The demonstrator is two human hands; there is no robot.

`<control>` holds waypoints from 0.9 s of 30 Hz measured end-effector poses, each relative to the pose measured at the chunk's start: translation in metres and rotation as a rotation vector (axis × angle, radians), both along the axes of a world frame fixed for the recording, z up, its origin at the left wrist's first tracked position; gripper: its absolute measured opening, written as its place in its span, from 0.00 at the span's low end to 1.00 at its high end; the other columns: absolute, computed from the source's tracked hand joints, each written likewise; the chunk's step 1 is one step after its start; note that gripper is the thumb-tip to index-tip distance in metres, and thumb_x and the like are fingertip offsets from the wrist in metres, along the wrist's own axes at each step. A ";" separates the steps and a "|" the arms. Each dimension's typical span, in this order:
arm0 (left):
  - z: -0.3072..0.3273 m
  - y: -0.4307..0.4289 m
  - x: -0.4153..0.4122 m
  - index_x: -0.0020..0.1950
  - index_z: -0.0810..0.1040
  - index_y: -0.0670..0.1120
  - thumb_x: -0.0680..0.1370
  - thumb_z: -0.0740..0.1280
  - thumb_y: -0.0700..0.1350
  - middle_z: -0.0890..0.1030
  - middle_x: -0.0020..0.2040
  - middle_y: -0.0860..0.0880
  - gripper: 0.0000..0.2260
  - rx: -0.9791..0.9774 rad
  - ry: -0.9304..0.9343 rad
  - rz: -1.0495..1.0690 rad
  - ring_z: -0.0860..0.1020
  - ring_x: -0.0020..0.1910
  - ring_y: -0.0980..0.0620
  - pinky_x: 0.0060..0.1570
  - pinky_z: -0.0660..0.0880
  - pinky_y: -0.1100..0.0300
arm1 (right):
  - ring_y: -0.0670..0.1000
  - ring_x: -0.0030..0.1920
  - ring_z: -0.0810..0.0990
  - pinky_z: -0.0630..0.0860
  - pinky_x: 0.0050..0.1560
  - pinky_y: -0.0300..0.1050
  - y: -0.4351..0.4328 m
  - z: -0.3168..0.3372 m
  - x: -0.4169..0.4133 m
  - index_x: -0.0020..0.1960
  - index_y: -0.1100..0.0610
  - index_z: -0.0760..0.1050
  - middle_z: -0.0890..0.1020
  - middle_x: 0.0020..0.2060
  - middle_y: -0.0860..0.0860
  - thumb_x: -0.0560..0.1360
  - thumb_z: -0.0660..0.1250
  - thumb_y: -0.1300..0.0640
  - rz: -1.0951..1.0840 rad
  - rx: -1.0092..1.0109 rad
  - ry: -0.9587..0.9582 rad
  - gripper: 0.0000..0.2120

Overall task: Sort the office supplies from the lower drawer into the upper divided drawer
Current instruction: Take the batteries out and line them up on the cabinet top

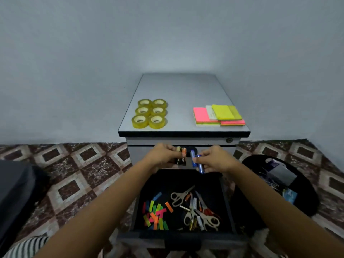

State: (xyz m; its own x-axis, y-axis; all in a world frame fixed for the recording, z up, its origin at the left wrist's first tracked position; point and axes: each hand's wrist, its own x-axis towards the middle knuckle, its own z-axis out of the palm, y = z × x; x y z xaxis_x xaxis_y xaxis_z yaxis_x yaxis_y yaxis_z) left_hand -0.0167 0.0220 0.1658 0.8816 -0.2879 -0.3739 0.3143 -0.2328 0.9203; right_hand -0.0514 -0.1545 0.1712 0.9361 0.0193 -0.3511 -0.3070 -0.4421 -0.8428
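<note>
**Holding batteries, with lots left to sort**

The left hand (163, 155) pinches two dark-and-orange batteries (181, 155) in the middle of the frame. The right hand (216, 161) pinches two blue batteries (197, 162) just beside them. Both hands hang above the far end of the open lower drawer (182, 237). Scissors (179, 197), coloured paper strips (156, 215) and more batteries (193, 223) lie in it, low in the frame. Tape rolls (150, 113) and sticky notes (219, 115) sit on the cabinet top (178, 86). The upper drawer (214, 141) looks shut, so the job seems only begun.

No lettering seems legible on anything.
</note>
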 end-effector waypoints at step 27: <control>0.071 -0.056 0.083 0.36 0.68 0.41 0.72 0.72 0.38 0.74 0.31 0.44 0.13 0.458 -0.261 0.136 0.74 0.26 0.51 0.22 0.74 0.63 | 0.56 0.38 0.77 0.75 0.36 0.44 0.014 0.086 0.098 0.30 0.59 0.66 0.77 0.36 0.58 0.69 0.73 0.62 -0.063 -0.536 -0.207 0.16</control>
State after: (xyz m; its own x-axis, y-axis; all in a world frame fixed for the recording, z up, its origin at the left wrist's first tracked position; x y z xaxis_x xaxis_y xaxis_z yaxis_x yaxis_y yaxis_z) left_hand 0.0665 -0.0337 0.2364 0.9800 -0.0235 -0.1976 0.1440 -0.6014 0.7858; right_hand 0.0463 -0.1410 0.2573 0.9800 -0.1687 -0.1059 -0.1991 -0.8103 -0.5511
